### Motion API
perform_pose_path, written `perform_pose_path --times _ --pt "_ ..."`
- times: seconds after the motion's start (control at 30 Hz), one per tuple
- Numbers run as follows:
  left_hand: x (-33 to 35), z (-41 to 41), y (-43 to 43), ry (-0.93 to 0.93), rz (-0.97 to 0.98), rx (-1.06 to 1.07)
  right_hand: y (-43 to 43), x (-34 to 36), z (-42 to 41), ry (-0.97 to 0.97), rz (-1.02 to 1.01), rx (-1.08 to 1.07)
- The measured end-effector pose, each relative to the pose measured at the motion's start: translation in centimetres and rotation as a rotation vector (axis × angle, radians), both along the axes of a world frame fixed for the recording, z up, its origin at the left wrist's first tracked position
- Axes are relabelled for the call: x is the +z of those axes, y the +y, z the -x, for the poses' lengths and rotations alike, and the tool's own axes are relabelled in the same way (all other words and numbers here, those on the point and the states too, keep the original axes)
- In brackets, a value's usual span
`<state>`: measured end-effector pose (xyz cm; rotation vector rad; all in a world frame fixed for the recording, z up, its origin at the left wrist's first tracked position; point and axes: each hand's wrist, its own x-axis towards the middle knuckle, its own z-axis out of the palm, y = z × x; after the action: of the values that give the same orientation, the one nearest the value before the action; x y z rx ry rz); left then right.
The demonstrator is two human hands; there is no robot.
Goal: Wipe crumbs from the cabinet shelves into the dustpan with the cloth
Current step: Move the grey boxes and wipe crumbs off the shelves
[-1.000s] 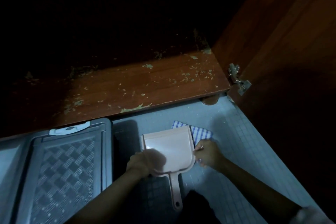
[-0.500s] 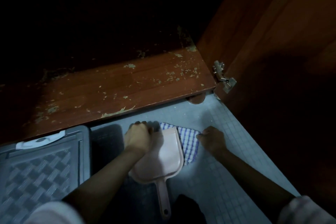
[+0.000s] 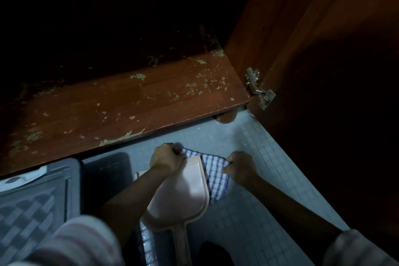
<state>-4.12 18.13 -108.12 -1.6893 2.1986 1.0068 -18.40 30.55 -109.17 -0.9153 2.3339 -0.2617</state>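
dim pale-tiled floor (image 3: 248,218) runs under the front edge of the crumb-strewn cabinet shelf (image 3: 133,101), with the open cabinet door (image 3: 323,71) closing off the right side. both hands pinch the checked cloth (image 3: 216,177): the left hand (image 3: 167,158) has its grip closed on the far-left corner, the right hand (image 3: 239,167) on the right edge. between and below the two grips lies the pink dustpan (image 3: 183,192), overlapping the cloth's left part. open tiles stay free right of the right grip; a grey bin lid (image 3: 36,196) crowds the left.
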Motion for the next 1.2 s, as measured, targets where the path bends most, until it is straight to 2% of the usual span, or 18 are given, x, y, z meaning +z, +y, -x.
perform_pose_path --times 0.1,0.2,0.3,0.33,0.4,0.47,0.57,0.63,0.73,0.87,0.97,1.07,1.2 --pt "0.3 0.0 -0.1 0.078 -0.013 0.046 0.1 0.4 0.0 0.014 0.095 0.014" --pt "0.9 0.4 -0.2 0.242 -0.044 0.171 0.1 0.9 0.4 -0.088 0.243 -0.161" --pt "1.8 1.2 0.3 0.519 -0.296 0.327 0.5 1.8 0.9 -0.175 0.456 -0.368" --pt "2.0 1.5 0.4 0.541 -0.328 0.332 0.6 2.2 1.0 -0.183 0.519 -0.393" --pt "2.4 2.0 0.6 0.522 -0.272 0.286 0.7 3.3 1.4 -0.186 0.622 -0.409" --pt "3.3 2.2 0.6 0.507 -0.126 0.237 0.6 4.5 1.6 -0.189 0.695 -0.41" --pt "4.9 2.0 0.3 0.593 -0.042 0.219 -0.1 6.2 1.8 -0.201 0.736 -0.412" --pt "6.2 1.3 0.2 0.619 -0.036 0.254 -0.6 7.4 1.6 -0.219 0.723 -0.405" --pt "6.7 0.1 0.0 0.645 -0.131 0.377 -0.9 8.0 1.0 -0.248 0.664 -0.415" --pt "6.0 -3.1 0.8 0.582 -0.312 0.531 -0.7 7.1 -1.6 -0.247 0.421 -0.394" --pt "4.4 -5.4 1.6 0.535 -0.362 0.653 -0.4 5.8 -3.4 -0.341 0.295 -0.381" --pt "2.4 -7.1 2.3 0.357 -0.293 0.594 0.3 4.2 -4.6 -0.501 0.19 -0.393" --pt "1.9 -8.3 3.0 0.133 -0.163 0.407 1.0 2.5 -4.9 -0.45 0.127 -0.31"
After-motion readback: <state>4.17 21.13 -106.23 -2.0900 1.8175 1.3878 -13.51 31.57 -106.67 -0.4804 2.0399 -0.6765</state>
